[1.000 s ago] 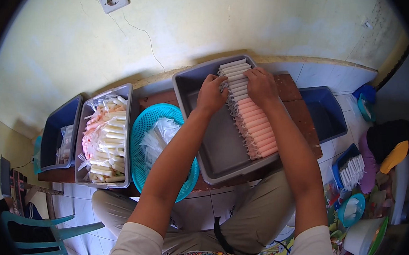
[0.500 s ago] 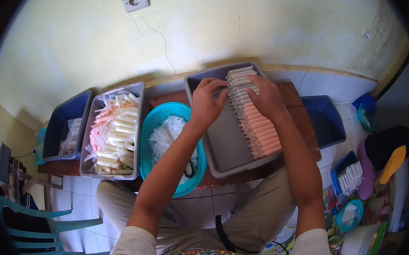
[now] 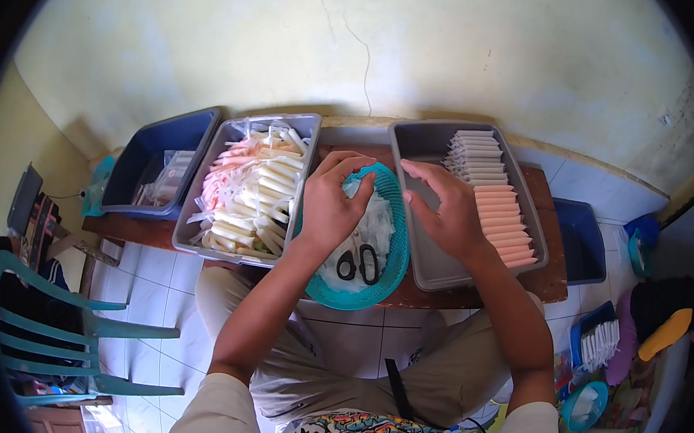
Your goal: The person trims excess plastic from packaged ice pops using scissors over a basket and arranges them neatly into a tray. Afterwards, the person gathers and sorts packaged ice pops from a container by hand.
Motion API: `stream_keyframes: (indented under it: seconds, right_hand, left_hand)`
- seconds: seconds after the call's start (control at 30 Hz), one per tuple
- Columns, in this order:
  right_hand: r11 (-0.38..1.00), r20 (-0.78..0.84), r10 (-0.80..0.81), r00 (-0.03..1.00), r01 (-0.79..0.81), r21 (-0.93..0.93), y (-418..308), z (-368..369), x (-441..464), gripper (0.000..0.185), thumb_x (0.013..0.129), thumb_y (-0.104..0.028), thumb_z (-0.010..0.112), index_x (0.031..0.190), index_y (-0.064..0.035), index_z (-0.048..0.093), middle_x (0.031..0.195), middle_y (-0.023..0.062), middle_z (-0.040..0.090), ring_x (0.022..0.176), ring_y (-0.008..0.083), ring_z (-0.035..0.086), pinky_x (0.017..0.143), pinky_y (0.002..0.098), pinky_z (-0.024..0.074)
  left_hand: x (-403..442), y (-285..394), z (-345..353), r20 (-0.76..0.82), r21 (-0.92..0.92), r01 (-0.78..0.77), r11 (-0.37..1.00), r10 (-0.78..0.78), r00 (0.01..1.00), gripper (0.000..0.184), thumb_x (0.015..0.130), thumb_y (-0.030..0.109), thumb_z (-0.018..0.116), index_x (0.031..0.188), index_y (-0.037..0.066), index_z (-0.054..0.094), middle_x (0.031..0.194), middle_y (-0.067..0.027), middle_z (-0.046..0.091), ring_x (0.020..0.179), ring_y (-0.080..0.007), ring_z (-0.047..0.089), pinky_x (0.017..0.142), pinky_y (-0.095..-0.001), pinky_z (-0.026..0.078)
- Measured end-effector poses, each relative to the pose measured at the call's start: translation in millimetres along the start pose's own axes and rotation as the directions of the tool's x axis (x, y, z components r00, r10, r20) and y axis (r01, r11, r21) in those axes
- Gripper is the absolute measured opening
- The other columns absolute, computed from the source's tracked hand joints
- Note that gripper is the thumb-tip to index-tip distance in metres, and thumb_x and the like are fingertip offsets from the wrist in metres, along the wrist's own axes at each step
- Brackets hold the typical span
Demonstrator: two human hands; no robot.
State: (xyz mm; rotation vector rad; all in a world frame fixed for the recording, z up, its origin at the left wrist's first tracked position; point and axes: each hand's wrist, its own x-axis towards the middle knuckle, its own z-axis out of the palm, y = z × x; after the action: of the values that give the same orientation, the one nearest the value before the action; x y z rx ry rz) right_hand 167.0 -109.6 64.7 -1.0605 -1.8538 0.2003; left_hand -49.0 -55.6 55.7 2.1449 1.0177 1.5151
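My left hand (image 3: 335,206) hovers over the left part of a turquoise mesh basket (image 3: 394,288), fingers curved and thumb apart, with nothing seen in it. Black-handled scissors (image 3: 358,264) and crumpled clear plastic (image 3: 377,220) lie in the basket. My right hand (image 3: 449,216), also empty and open, is above the left side of a grey tray (image 3: 439,273). Along that tray's right side run neat stacked rows of slim filled tubes: whitish tubes (image 3: 477,156) at the back, pink tubes (image 3: 504,222) in front.
A second grey tray (image 3: 313,146) holds a loose heap of cream and pink tubes (image 3: 262,186). Beyond it a dark blue tray (image 3: 129,165) contains some plastic packs. Everything stands on a low wooden bench (image 3: 554,271) against the wall. A green plastic chair (image 3: 57,341) is at the left.
My hands have left the stacked tubes and moved to the left, the left one now over the basket. The view has turned left, and the scissors show more fully.
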Motion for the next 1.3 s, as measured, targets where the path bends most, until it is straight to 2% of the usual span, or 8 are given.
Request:
stream_keyframes:
  seconds: [0.07, 0.13, 0.3, 0.47, 0.7, 0.77, 0.97, 1.3]
  right_hand:
    - [1.000, 0.026, 0.017, 1.000, -0.017, 0.013, -7, 11, 0, 0.045, 0.093, -0.007, 0.076, 0.136, 0.0000, 0.067, 0.128, 0.0192, 0.074, 0.114, 0.0321, 0.073, 0.100, 0.0399, 0.0564]
    - [1.000, 0.034, 0.006, 0.999, -0.007, 0.029, -15, 24, 4, 0.046, 0.092, -0.008, 0.077, 0.137, 0.0001, 0.067, 0.129, 0.0195, 0.073, 0.115, 0.0322, 0.073, 0.101, 0.0402, 0.0564]
    - [0.997, 0.058, -0.061, 0.996, 0.058, 0.042, -32, 64, 23, 0.052, 0.093, -0.014, 0.078, 0.141, -0.0003, 0.062, 0.129, 0.0220, 0.071, 0.116, 0.0383, 0.071, 0.099, 0.0445, 0.0568]
    - [0.999, 0.137, -0.044, 0.990, 0.043, 0.011, -41, 117, 52, 0.073, 0.091, -0.025, 0.083, 0.152, -0.0001, 0.051, 0.143, 0.0240, 0.063, 0.129, 0.0420, 0.063, 0.109, 0.0479, 0.0518]
    - [1.000, 0.239, 0.007, 0.971, -0.002, -0.022, -34, 184, 87, 0.087, 0.089, -0.034, 0.085, 0.156, 0.0030, 0.044, 0.150, 0.0241, 0.054, 0.134, 0.0434, 0.059, 0.110, 0.0484, 0.0509]
    - [0.994, 0.305, 0.105, 0.947, -0.088, -0.069, -26, 200, 94, 0.096, 0.085, -0.040, 0.086, 0.156, 0.0066, 0.041, 0.154, 0.0234, 0.051, 0.139, 0.0421, 0.055, 0.118, 0.0514, 0.0450]
    - [0.944, 0.446, 0.167, 0.879, -0.012, -0.330, -4, 240, 116, 0.119, 0.076, -0.051, 0.089, 0.162, 0.0068, 0.031, 0.161, 0.0256, 0.044, 0.150, 0.0390, 0.046, 0.132, 0.0562, 0.0229]
    - [0.933, 0.554, 0.237, 0.798, -0.029, -0.358, 22, 271, 136, 0.132, 0.066, -0.061, 0.092, 0.160, 0.0098, 0.033, 0.162, 0.0268, 0.044, 0.148, 0.0428, 0.048, 0.128, 0.0505, 0.0334]
  left_hand:
    - [-2, -6, -18, -0.006, 0.032, 0.012, 0.999, -0.012, 1.000, 0.019, 0.089, 0.004, 0.079, 0.108, 0.002, 0.078, 0.109, -0.0155, 0.076, 0.099, -0.0346, 0.075, 0.088, -0.0407, 0.060]
    - [-3, -16, -35, -0.009, 0.072, 0.019, 0.997, -0.019, 1.000, 0.019, 0.092, 0.004, 0.078, 0.111, 0.002, 0.079, 0.112, -0.0153, 0.077, 0.100, -0.0275, 0.076, 0.089, -0.0362, 0.059]
    - [-4, -35, -76, -0.035, 0.121, 0.036, 0.992, -0.032, 0.999, 0.020, 0.091, 0.005, 0.079, 0.111, 0.003, 0.079, 0.112, -0.0150, 0.077, 0.102, -0.0313, 0.076, 0.091, -0.0390, 0.059]
    - [-2, -74, -114, -0.076, 0.216, 0.076, 0.973, -0.061, 0.995, 0.021, 0.090, 0.005, 0.079, 0.111, 0.004, 0.079, 0.112, -0.0143, 0.076, 0.104, -0.0335, 0.075, 0.092, -0.0405, 0.058]
    - [-3, -141, -155, -0.042, 0.326, 0.132, 0.936, -0.126, 0.991, 0.023, 0.088, 0.005, 0.079, 0.111, 0.004, 0.079, 0.113, -0.0168, 0.075, 0.106, -0.0350, 0.073, 0.095, -0.0417, 0.057]
    - [-2, -156, -160, -0.008, 0.348, 0.094, 0.933, -0.097, 0.995, 0.024, 0.087, 0.005, 0.079, 0.111, 0.004, 0.078, 0.113, -0.0177, 0.074, 0.107, -0.0365, 0.072, 0.097, -0.0429, 0.056]
    - [-2, -187, -164, 0.104, 0.345, 0.069, 0.936, -0.111, 0.988, 0.025, 0.086, 0.003, 0.077, 0.110, 0.003, 0.078, 0.113, -0.0182, 0.075, 0.110, -0.0380, 0.070, 0.099, -0.0449, 0.055]
    - [-10, -206, -168, 0.115, 0.379, 0.022, 0.925, -0.071, 0.991, 0.020, 0.084, 0.000, 0.076, 0.103, 0.001, 0.077, 0.108, -0.0163, 0.076, 0.104, -0.0369, 0.072, 0.094, -0.0460, 0.056]
